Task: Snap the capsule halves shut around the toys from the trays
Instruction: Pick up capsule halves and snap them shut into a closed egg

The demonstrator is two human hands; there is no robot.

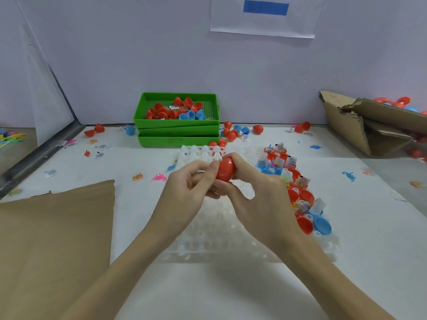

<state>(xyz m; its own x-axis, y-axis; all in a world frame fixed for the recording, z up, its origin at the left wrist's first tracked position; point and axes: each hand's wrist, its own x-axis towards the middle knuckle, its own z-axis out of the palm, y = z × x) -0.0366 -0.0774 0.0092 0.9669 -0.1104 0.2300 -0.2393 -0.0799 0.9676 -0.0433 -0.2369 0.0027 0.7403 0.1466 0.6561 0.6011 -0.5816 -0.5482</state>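
While both hands, left hand [196, 179] and right hand [249, 185], grip the red capsule [226, 169] at frame centre, the halves may misalign. Uneven squeeze could pop it onto the desk [231, 285].

The left hand [194, 179] and right hand [251, 181] cover the lower part of the red capsule [226, 168]; its contents cannot be seen. At 3 o'clock the cardboard box [374, 125] runs off the edge. The printing on the paper slips [292, 161] is too small to read.
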